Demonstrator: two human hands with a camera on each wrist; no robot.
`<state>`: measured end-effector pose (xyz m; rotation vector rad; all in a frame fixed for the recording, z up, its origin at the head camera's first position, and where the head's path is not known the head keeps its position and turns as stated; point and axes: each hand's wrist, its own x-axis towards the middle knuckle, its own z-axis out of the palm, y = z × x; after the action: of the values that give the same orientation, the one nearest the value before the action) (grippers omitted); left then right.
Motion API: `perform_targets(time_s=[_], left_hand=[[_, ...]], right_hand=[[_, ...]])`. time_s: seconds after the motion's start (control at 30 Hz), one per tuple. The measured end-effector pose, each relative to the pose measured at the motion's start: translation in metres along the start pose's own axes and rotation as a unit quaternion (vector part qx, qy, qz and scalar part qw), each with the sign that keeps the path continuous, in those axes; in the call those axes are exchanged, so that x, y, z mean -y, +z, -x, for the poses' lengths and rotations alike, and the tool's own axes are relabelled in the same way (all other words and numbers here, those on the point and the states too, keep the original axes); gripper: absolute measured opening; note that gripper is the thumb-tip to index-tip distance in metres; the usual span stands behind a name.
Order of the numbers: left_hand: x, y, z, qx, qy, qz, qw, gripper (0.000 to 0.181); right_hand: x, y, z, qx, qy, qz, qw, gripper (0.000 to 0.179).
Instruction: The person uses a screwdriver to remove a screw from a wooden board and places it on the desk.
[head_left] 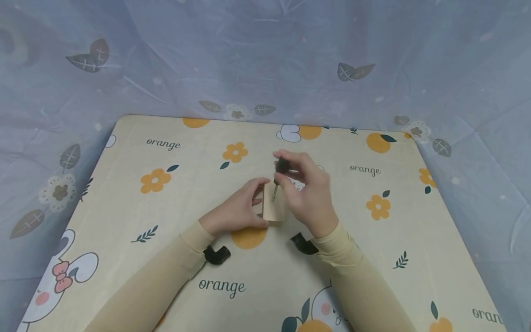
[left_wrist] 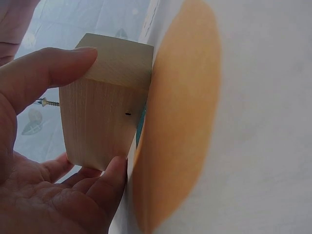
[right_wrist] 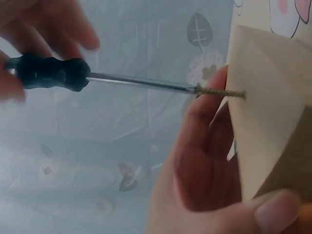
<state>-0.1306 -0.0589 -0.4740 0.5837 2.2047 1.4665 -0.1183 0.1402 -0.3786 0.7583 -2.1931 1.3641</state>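
A pale wooden block (head_left: pixel 273 210) rests on the patterned table cover, and my left hand (head_left: pixel 238 207) grips it at its two ends. Seen from the left wrist, the thumb lies on one end of the block (left_wrist: pixel 105 107) and a small dark hole shows in its side. A brass-coloured screw (right_wrist: pixel 222 92) stands in the block's top face with much of its thread exposed. My right hand (head_left: pixel 309 193) holds the dark handle of a screwdriver (right_wrist: pixel 53 73) above the block. The screwdriver's metal shaft meets the screw head, roughly in line with the screw.
The table cover (head_left: pixel 174 249) is cream with orange flowers, fruit and rabbits. A pale blue curtain (head_left: pixel 265 60) hangs behind and at both sides. A black curved piece sits at each wrist, the left one (head_left: pixel 217 254) and the right one (head_left: pixel 304 244).
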Motion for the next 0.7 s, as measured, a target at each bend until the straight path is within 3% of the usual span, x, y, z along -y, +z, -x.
perform_targets(time_s=[0.17, 0.4, 0.7], left_hand=[[-0.0002, 0.0002, 0.0002, 0.000, 0.008, 0.003, 1.0000, 0.107], [-0.0002, 0.0002, -0.0006, 0.000, 0.004, 0.003, 1.0000, 0.107], [0.0000, 0.0002, 0.0002, 0.000, 0.004, 0.000, 1.0000, 0.106]], right_hand=[[-0.0032, 0.0006, 0.0004, -0.015, -0.008, 0.021, 0.9996, 0.048], [-0.0023, 0.0008, -0.0005, -0.060, -0.038, 0.013, 0.9974, 0.037], [-0.0012, 0.0007, -0.0007, -0.042, -0.037, 0.010, 0.9984, 0.033]])
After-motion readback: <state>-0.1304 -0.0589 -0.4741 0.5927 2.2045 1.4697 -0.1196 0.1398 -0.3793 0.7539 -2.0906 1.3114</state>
